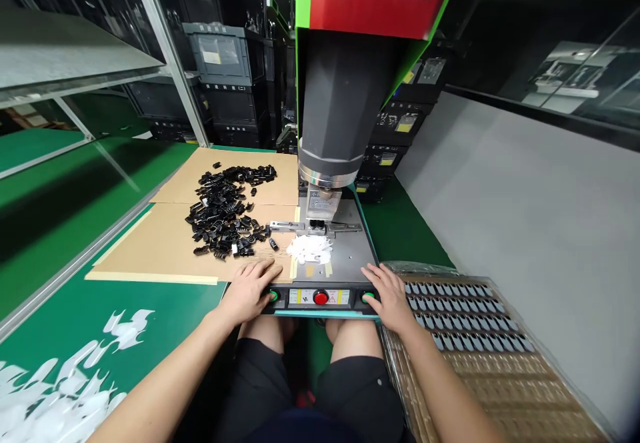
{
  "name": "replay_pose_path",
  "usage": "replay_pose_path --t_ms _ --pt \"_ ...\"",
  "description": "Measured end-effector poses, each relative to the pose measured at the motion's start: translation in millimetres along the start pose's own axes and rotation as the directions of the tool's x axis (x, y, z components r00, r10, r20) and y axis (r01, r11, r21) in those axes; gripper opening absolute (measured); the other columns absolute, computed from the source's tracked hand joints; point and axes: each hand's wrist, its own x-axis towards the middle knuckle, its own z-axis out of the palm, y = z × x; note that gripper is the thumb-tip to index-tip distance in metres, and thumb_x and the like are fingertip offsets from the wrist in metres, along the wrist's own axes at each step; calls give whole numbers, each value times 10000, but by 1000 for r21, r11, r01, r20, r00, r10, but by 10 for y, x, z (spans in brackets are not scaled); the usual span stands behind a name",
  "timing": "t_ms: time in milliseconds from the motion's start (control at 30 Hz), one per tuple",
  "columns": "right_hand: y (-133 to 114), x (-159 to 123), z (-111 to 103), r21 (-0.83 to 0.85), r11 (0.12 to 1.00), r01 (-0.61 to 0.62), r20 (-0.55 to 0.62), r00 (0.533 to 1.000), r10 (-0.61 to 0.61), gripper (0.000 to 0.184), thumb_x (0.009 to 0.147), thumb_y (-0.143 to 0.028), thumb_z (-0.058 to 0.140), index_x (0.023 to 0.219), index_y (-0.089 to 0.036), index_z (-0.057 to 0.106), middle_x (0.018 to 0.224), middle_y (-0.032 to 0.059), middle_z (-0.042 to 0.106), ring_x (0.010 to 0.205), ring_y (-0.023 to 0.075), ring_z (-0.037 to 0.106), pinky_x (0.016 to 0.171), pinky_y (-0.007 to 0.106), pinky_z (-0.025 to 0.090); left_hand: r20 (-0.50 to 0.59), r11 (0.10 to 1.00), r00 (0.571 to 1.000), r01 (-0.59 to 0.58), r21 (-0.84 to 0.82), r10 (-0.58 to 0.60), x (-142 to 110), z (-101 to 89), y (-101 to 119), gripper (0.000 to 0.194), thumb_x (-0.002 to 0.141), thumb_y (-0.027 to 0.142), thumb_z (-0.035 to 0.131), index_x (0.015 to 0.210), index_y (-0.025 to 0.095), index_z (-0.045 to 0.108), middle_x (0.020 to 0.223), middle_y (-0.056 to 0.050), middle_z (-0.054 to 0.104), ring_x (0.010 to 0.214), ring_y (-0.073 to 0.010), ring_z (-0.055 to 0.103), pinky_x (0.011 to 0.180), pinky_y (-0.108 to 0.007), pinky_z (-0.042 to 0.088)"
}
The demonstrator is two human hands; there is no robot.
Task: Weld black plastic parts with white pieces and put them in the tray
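My left hand point(249, 290) lies with fingers stretched over the front left corner of the machine base point(350, 256), its thumb on the left green button point(273, 296). On the other side, my right hand point(391, 294) has its fingers spread on the base edge and its thumb at the right green button point(369, 296). Between them sits a red button point(321, 298). The press head point(324, 201) is down over a small black part point(317, 224) in the metal fixture point(287, 226). White thin pieces point(310, 248) are heaped just before the fixture.
Black plastic parts point(225, 210) are piled on cardboard point(150, 243) to the left. More white pieces point(65, 390) lie on the green table. A tray point(470, 316) with rows of grey parts stands at right. Stacked crates point(225, 56) are behind; a metal post point(167, 50) rises at left.
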Motion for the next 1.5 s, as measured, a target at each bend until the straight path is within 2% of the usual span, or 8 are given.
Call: replay_pose_path --t_ms 267,433,633,767,867,1200,1333,1500 --pt "4 33 72 -53 999 12 -52 999 -15 632 984 -407 582 1609 -388 488 1625 41 546 1535 358 415 1195 587 363 0 1000 1000 -9 -15 9 -26 6 20 688 949 359 692 1603 326 480 1635 -116 491 1469 -368 465 1204 -582 398" --pt "-51 33 112 -51 998 -30 -90 996 26 592 1009 -448 549 1597 -387 509 1607 43 566 1524 368 425 1182 592 378 -55 999 998 -14 -35 12 41 -70 2 524 1033 490 584 1519 293 568 1534 -117 592 1397 -340 529 1155 -540 427" --pt "-76 41 172 -38 998 -49 -129 991 44 596 1006 -428 544 1599 -395 507 1591 47 579 1505 366 453 1171 589 396 -298 963 928 258 83 -223 709 -381 -294 420 1054 518 496 1266 213 691 1208 -158 744 1193 -376 599 993 -514 440" --pt "-99 42 184 -11 998 -64 -148 987 62 561 1017 -440 541 1574 -378 537 1580 55 588 1503 361 461 1180 588 393 -212 932 939 310 186 -269 1207 -415 -444 390 1006 505 559 1163 181 710 1094 -193 758 1129 -407 612 933 -510 423" --pt "-110 35 179 2 998 -70 -144 987 70 546 1027 -446 531 1568 -375 542 1585 59 582 1508 366 456 1183 592 386 -136 924 955 292 246 -265 1363 -353 -482 316 975 432 591 1074 165 729 1082 -222 756 1138 -424 610 926 -516 409" --pt "-87 24 234 5 998 -69 -165 984 69 561 1017 -435 539 1576 -387 536 1592 44 576 1513 364 446 1190 577 382 -45 953 978 208 222 -203 1108 -389 -530 228 979 380 579 939 261 770 1012 -120 779 1050 -352 635 856 -464 421" --pt "-89 20 242 28 997 -74 -163 984 78 533 1025 -448 535 1550 -359 562 1598 45 571 1524 358 432 1201 573 368 -20 977 993 114 182 -113 991 -374 -469 316 1039 339 479 1068 279 787 1062 -111 766 1034 -317 643 876 -448 440" --pt "-107 27 229 53 995 -81 -159 983 89 530 1023 -455 542 1543 -358 566 1591 55 577 1524 362 433 1200 583 365 -13 978 1000 -11 209 13 824 -308 -329 296 1034 418 544 1201 281 746 1178 -118 713 1115 -331 612 925 -474 451"
